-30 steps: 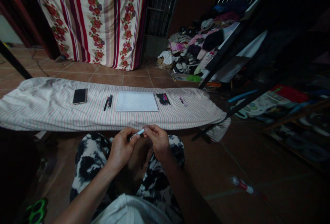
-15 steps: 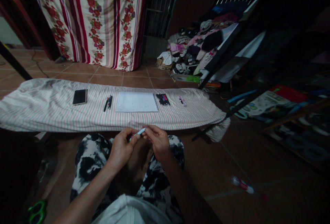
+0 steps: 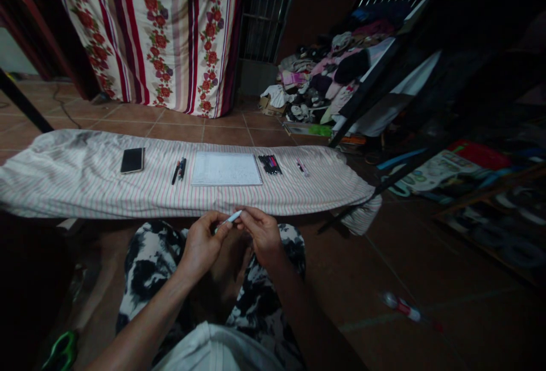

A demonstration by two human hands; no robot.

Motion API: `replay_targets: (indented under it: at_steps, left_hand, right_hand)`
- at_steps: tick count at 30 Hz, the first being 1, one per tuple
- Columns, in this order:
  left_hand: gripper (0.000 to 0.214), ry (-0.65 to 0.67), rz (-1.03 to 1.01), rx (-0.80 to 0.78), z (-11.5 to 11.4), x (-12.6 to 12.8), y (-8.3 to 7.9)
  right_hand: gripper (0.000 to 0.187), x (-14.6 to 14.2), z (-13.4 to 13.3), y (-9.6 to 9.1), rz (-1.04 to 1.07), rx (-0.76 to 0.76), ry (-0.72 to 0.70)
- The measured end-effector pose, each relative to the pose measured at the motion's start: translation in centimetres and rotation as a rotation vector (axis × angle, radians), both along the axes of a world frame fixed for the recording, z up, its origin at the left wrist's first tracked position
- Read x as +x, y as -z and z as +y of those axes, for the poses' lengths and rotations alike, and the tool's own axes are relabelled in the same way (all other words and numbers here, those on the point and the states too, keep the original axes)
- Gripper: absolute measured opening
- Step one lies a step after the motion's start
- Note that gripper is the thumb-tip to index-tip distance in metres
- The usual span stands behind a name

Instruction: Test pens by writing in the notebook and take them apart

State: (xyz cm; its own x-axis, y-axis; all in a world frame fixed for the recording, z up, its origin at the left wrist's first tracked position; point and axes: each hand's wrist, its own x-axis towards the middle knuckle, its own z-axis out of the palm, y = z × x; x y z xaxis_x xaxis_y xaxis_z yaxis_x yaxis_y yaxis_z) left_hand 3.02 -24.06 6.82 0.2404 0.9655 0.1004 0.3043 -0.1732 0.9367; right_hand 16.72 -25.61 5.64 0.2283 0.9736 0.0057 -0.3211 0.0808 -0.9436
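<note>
Below and slightly left of the frame's centre, the left hand (image 3: 201,246) and right hand (image 3: 264,237) pinch a pale pen (image 3: 234,216); just above, a notebook (image 3: 225,169) lies on striped cloth (image 3: 106,194).

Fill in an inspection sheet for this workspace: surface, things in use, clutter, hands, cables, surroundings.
Surface: striped cloth, wrinkled, hanging over the near edge.
Things in use: pale pen-like object, held in front of the cloth.
Clutter: spiral notepad mid-cloth; dark pens and phone to its left; row of markers or pens and small pinkish item to its right.
Hands: left hand grips the object's lower end; right hand has its fingertips at the upper end.
Cables: thin dark cord on the tile floor, far left.
Surroundings: floral curtain, clothes heap; right side too dark to inspect fully.
</note>
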Motion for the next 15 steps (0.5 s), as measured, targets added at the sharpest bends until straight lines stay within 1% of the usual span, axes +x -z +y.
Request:
replay_targets:
  at_steps: [3,8,10,15]
  left_hand:
    - [0.016,-0.017,0.020,0.016,-0.16,0.13,-0.19]
    - [0.016,-0.045,0.073,0.082,-0.51,0.27,-0.47]
    - [0.015,-0.045,0.071,0.079,-0.47,0.22,-0.36]
    - [0.015,-0.014,0.018,0.021,-0.17,0.09,0.02]
  right_hand:
    - [0.020,-0.05,0.07,-0.12,-0.031,-0.011,0.038]
    - [0.019,-0.51,0.20,-0.15,-0.042,-0.021,0.153]
    - [0.019,-0.57,0.21,-0.02,-0.038,-0.023,0.156]
    - [0.021,-0.40,0.10,0.27,-0.013,-0.026,0.094]
